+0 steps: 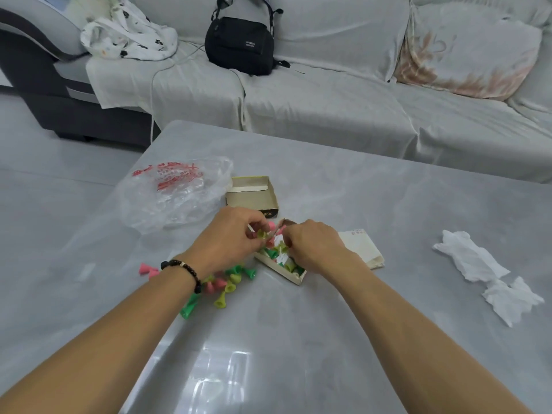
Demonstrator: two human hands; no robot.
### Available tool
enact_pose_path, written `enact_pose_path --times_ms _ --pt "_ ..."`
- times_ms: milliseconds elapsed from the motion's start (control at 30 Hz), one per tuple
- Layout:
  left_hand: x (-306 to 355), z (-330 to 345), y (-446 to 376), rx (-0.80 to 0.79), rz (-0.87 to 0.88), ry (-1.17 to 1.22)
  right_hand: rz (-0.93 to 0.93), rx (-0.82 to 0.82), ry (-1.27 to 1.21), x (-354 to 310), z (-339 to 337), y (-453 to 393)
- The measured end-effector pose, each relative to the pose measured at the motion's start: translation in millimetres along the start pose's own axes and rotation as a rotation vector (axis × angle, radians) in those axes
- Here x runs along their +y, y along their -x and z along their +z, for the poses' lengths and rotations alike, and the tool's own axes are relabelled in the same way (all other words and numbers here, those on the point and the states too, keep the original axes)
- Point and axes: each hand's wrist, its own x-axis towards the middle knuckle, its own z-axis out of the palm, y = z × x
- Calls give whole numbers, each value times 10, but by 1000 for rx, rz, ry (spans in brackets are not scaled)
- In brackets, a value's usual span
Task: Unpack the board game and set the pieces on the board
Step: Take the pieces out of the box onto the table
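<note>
Both hands meet over the small box (280,271) – left hand (231,237) pinching a yellow piece (261,234), right hand (310,248) curled inside, its grip's contents hidden. The box runs away to the person's left; loose pieces (230,279) lie on the bench (328,339) nearer the left hand.

A glossy grey marbled desk (388,204) filled the foreground, its surface mirroring a bright window-like patch of light near the front edge. Behind it stood a sofa (328,100) draped in pale grey cloth, with a dark base showing at the left end. A black backpack (240,43), a white patterned cloth bag (128,37) and a pink-stained cushion (469,55) lay on it. The floor (44,150) was pale grey.
</note>
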Motion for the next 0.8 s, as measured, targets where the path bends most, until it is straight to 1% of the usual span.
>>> enact_pose_path --times_ms 67,133,167,233,300,367,467,600,700,800 --pt "-57 -54 56 8 -37 9 -7 -26 -39 0 9 -16" --pt "-108 -102 107 1 -72 25 8 -62 -144 35 4 -12" --pt "-126 -133 131 -4 -83 33 23 -54 -212 55 -13 0" --pt "-163 -216 180 -11 -102 40 28 19 -318 52 -78 26" --pt "-224 -344 224 -12 -115 15 -27 82 -410 -62 -177 24" --pt "-319 -499 269 -25 -140 -52 -116 85 -488 -302 -257 -25" --pt "-521 -686 349 -66 -167 -195 -201 40 -496 -705 -222 -163" --pt "-690 -716 380 -148 -125 -363 -219 -35 -376 -962 -91 -280" --pt "-724 -664 384 -238 -119 -355 -218 -75 -345 -975 -87 -289" --pt "-719 -654 404 -283 -116 -299 -213 -126 -456 -917 -176 -227"
